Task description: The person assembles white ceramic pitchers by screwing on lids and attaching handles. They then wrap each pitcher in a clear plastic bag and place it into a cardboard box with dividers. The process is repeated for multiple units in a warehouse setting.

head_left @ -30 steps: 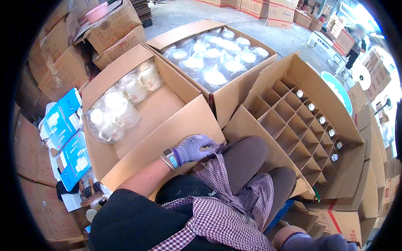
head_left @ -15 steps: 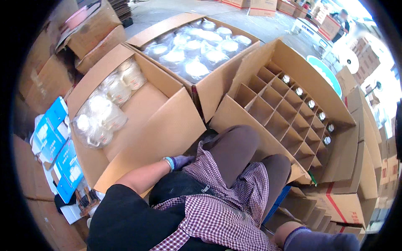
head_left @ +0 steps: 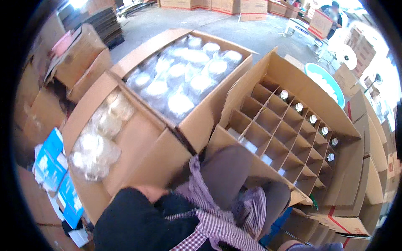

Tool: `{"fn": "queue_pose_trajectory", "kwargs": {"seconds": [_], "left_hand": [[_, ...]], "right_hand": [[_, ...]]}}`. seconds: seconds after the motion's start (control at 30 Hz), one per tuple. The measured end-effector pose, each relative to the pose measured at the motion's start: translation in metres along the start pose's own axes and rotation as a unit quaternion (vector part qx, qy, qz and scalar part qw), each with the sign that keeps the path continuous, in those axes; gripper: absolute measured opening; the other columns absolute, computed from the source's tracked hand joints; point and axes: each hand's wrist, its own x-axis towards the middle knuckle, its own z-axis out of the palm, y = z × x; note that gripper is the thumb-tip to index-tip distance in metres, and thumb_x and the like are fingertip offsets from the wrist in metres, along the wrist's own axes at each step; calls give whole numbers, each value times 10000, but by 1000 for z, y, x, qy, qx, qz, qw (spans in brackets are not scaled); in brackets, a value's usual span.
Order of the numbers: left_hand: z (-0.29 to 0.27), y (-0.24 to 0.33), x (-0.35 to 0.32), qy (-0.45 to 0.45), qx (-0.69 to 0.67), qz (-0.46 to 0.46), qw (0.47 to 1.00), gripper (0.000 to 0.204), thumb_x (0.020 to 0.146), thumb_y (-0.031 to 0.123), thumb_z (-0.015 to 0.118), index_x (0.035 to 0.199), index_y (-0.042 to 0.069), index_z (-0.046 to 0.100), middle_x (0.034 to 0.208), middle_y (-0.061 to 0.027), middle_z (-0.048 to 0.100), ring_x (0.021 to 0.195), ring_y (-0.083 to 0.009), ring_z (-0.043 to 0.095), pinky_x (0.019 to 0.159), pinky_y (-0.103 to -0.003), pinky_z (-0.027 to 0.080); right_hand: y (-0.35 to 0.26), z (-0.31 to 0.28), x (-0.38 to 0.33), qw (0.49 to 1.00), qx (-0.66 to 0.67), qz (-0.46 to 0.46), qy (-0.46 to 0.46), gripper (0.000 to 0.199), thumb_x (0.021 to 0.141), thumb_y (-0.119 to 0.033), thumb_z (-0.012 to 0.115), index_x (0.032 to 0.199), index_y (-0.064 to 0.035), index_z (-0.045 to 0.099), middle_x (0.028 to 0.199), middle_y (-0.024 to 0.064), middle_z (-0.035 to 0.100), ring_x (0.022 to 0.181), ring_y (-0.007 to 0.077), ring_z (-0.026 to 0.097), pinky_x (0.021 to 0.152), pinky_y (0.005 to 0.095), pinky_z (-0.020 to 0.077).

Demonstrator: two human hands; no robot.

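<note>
My left forearm point(head_left: 151, 193) goes down beside my lap; the left hand is hidden behind my clothing. At the lower edge, part of my right hand point(head_left: 328, 247) shows in a purple glove, its fingers out of view. In front of my knees to the right stands an open carton point(head_left: 289, 65) with cardboard dividers point(head_left: 274, 125). Several bottles with silvery-white caps point(head_left: 312, 120) stand in its right-hand cells. White flat pieces point(head_left: 266, 159) show in several near cells. On the left, another open carton point(head_left: 138, 146) holds clear-wrapped jars or bottles point(head_left: 94, 152) along its left side.
Behind is a carton point(head_left: 217, 98) filled with plastic-wrapped round items point(head_left: 180, 102). Blue-and-white printed boxes point(head_left: 52, 163) lie at far left, below stacked brown cartons point(head_left: 79, 62). A turquoise tub point(head_left: 340, 94) stands at the right; a person point(head_left: 333, 19) carries a carton farther back.
My view has tilted up and shifted, so more floor shows at the back. My left hand has gone out of sight. White pieces now show in the divided carton's near cells.
</note>
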Motion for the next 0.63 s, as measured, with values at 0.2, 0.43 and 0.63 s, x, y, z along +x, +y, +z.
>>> {"fn": "queue_pose_trajectory", "kwargs": {"seconds": [0.2,0.43,0.63], "left_hand": [[-26,61,-2,41,43,91,994,427,1041,346,508,1323,44,618,1230,-133,689,1131,-270,652,1042,-398,476],[-55,199,-35,81,-19,298,951,427,1040,353,507,1306,41,628,1219,-130,694,1114,-268,659,1034,-401,484],[-134,291,-192,623,247,397,627,450,934,417,649,1246,92,647,1109,-177,654,1009,-293,665,904,-439,533]], "right_hand": [[-21,-22,3,999,-21,-42,4,305,914,-224,583,678,-167,398,668,-14,323,540,176,348,560,344,296],[-82,-55,49,915,-342,-211,-16,371,899,-212,588,605,-192,362,610,-35,276,486,163,307,526,341,262],[-159,-76,73,699,-623,-167,-308,399,909,-212,563,598,-190,314,593,-13,231,474,164,299,550,327,291]]}}
